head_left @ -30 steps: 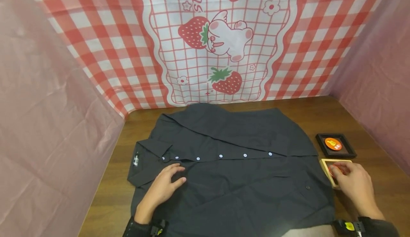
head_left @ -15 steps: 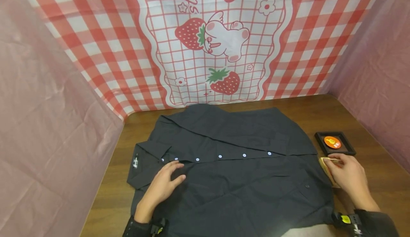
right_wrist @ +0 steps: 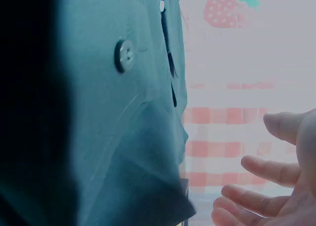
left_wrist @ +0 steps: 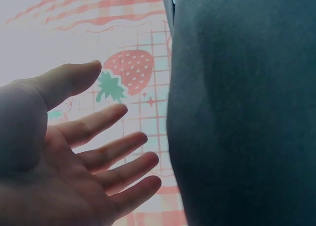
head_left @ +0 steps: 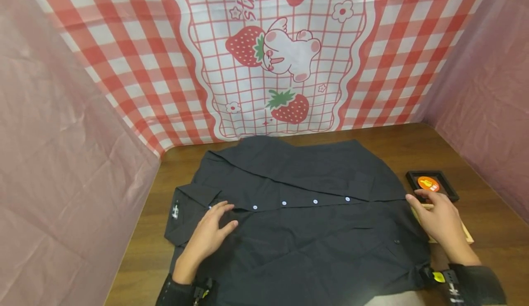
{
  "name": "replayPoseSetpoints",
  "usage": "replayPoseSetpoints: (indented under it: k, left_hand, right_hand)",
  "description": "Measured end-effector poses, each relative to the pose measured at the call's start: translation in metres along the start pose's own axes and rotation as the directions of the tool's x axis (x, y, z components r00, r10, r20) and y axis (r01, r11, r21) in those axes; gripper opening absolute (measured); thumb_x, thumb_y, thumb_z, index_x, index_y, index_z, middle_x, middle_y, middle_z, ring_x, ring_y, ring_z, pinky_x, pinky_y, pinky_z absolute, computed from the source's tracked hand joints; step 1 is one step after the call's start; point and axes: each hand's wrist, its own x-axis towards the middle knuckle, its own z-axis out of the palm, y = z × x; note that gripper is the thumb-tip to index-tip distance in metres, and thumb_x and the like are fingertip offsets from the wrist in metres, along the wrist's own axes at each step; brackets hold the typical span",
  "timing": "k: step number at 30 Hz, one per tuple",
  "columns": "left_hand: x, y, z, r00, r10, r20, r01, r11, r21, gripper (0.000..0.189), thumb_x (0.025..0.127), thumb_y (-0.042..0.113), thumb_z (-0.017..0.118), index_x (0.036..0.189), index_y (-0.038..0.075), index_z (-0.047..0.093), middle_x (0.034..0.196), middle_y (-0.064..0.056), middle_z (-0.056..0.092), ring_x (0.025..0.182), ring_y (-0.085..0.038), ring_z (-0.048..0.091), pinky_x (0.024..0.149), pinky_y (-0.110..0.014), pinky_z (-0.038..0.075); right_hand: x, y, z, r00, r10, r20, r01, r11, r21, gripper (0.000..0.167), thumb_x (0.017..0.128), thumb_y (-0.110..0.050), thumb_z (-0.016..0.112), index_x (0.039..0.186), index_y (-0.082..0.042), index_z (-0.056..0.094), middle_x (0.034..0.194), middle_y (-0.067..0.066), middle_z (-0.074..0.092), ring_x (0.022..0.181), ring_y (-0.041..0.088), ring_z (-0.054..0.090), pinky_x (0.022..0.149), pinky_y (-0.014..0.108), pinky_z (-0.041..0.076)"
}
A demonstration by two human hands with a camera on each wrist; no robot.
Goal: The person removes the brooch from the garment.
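A dark grey button-up shirt (head_left: 297,237) lies spread on the table, collar to the left, white buttons running along its middle. My left hand (head_left: 208,230) hovers over it near the collar; in the left wrist view that hand (left_wrist: 84,157) has spread fingers and nothing in them. My right hand (head_left: 440,221) is at the shirt's right edge, over a small light wooden tray (head_left: 469,235), which it mostly hides. No object shows in the fingers of the right hand (right_wrist: 276,181) in the right wrist view. A shirt button (right_wrist: 124,56) shows there too.
Behind the light tray sits a black square tray (head_left: 452,191) holding a round orange badge (head_left: 427,183). A red-checked strawberry cloth (head_left: 289,67) hangs at the back, and pink cloth (head_left: 74,159) walls both sides of the wooden table (head_left: 140,237).
One second ago my right hand had its fingers on a red thing in the light tray. It has since let go, spread its fingers and shifted left. The left hand has barely moved.
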Motion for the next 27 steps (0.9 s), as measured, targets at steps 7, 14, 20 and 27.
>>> replayPoseSetpoints:
  k: [7,14,20,27]
  left_hand:
    - [0.005,0.000,-0.004,0.996,0.022,-0.085,-0.021,1.000,0.010,0.053,0.089,0.023,0.069,0.138,0.007,0.052,0.148,-0.017,0.045,0.139,-0.038,0.041,0.111,-0.057,0.035]
    - [0.009,0.005,-0.008,0.993,-0.010,-0.119,0.007,1.000,-0.018,0.055,0.091,0.025,0.068,0.139,0.006,0.050,0.152,-0.018,0.041,0.142,-0.037,0.037,0.112,-0.057,0.033]
    - [0.011,0.006,-0.010,0.990,-0.006,-0.142,0.004,1.000,-0.017,0.053,0.092,0.025,0.066,0.138,0.004,0.052,0.153,-0.019,0.039,0.145,-0.037,0.031,0.114,-0.058,0.030]
    - [0.011,0.008,-0.010,0.986,0.015,-0.165,-0.019,1.000,-0.024,0.055,0.092,0.026,0.066,0.139,0.004,0.050,0.152,-0.020,0.040,0.146,-0.038,0.029,0.115,-0.059,0.027]
  right_hand:
    - [0.002,-0.010,0.000,1.000,-0.021,-0.002,0.021,1.000,0.012,0.050,0.098,-0.031,0.056,0.125,0.012,0.053,0.118,0.041,0.053,0.106,0.053,0.047,0.082,0.064,0.036]
    - [0.004,-0.019,0.001,1.000,-0.020,-0.009,0.021,0.999,0.031,0.054,0.099,-0.032,0.055,0.132,0.011,0.047,0.127,0.043,0.046,0.117,0.060,0.039,0.092,0.070,0.030]
    - [0.006,-0.027,0.004,0.999,-0.033,-0.007,0.034,0.998,0.050,0.055,0.099,-0.031,0.056,0.133,0.011,0.046,0.129,0.043,0.045,0.119,0.060,0.039,0.093,0.071,0.030]
    - [0.007,-0.036,0.005,0.998,-0.058,0.017,0.057,0.997,0.052,0.058,0.099,-0.033,0.055,0.136,0.010,0.044,0.133,0.042,0.045,0.122,0.060,0.040,0.099,0.070,0.030]
